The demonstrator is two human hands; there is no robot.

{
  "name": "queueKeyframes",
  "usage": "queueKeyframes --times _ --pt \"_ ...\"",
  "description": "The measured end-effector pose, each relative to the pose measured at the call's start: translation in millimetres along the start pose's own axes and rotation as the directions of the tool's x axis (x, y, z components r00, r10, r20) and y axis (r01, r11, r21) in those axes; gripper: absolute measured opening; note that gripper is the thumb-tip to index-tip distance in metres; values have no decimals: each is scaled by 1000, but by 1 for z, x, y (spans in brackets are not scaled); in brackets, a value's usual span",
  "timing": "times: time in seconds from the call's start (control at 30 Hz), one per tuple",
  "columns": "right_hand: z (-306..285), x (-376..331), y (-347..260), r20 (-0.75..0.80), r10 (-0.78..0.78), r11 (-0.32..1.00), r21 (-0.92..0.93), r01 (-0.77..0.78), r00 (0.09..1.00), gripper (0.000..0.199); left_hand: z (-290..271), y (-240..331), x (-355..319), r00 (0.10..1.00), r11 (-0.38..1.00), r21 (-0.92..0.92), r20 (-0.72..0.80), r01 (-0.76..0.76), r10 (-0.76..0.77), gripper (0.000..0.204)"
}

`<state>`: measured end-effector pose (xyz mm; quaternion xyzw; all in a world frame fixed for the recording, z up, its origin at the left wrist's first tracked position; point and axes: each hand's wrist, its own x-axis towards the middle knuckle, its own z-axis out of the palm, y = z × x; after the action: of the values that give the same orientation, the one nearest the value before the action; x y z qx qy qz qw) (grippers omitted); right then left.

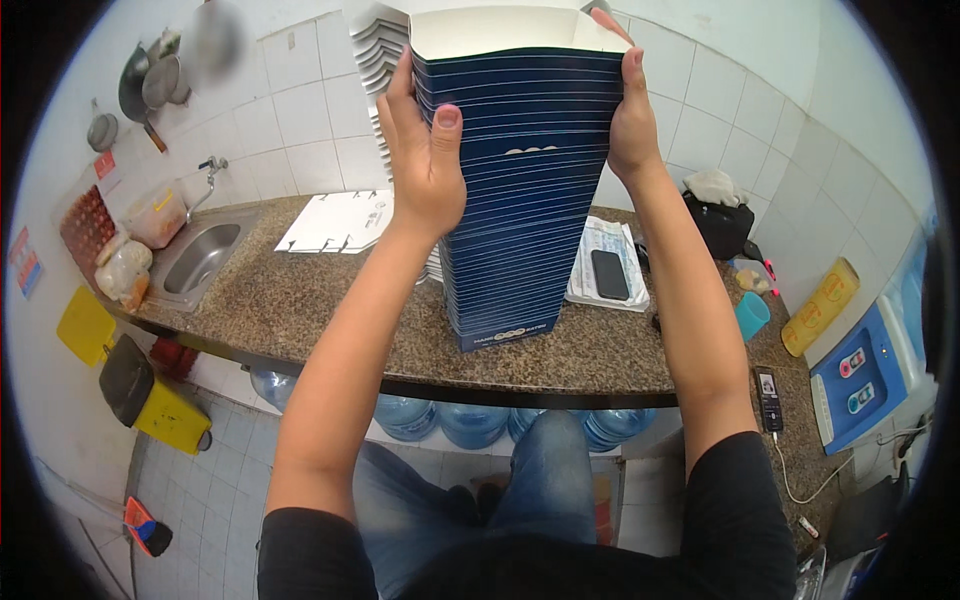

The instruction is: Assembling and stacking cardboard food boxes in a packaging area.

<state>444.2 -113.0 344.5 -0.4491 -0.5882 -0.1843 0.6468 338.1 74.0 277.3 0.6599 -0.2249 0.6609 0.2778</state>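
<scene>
A tall stack of nested dark blue cardboard trays (525,200), with white insides, stands upright on the granite counter. My left hand (428,165) presses its upper left side, thumb across the front and fingers along the edge. At the upper right corner my right hand (634,115) grips the stack, its fingers partly hidden behind. Between them the hands clasp the stack from both sides. Flat white card pieces (335,222) lie to its left. Beside its right side is a black phone (609,275) on a pile of printed plastic packs (622,240).
The counter (300,320) runs to a steel sink (200,262) on the left. At the right are a teal cup (751,315), a yellow cylinder (820,305), a charging phone (768,400) and a blue-fronted water dispenser (860,390). Large water bottles (473,425) stand below.
</scene>
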Motion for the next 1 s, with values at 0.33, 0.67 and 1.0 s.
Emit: queueKeyframes --times 0.33,0.67,1.0 --pt "-13 1 10 -47 25 996 -82 -29 999 81 -9 -3 -2 999 999 1 25 41 -41 75" --pt "-20 87 -70 -217 472 610 -619 -495 854 52 -73 29 116 935 956 294 339 3 -108 41" --pt "-31 143 -29 107 498 137 -990 44 861 35 -60 -5 154 856 819 574 410 28 -317 33"
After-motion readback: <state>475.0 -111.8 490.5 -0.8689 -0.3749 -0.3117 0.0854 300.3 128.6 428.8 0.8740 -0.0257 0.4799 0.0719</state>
